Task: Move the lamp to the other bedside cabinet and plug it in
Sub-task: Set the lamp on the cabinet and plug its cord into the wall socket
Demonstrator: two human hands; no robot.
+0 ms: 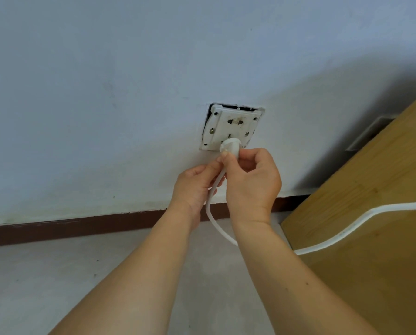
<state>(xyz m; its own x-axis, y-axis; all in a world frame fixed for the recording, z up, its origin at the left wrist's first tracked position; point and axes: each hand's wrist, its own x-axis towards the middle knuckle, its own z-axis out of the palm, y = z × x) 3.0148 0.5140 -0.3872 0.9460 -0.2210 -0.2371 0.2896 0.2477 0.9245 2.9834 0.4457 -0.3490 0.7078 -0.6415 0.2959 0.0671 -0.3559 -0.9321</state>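
Observation:
A white wall socket [228, 126] hangs loose in its hole, low on the pale wall. The white plug [231, 147] touches the socket's lower holes. My right hand [252, 182] pinches the plug from the right. My left hand [197, 187] holds the white cord [214, 218] just below the plug. The cord loops down and runs right across the wooden bedside cabinet [371, 226]. The lamp itself is out of sight.
A dark brown skirting board [81, 228] runs along the foot of the wall. Pale grey floor tiles [57, 286] lie below it. The cabinet stands close to the wall at the right, with a shadowed gap behind it.

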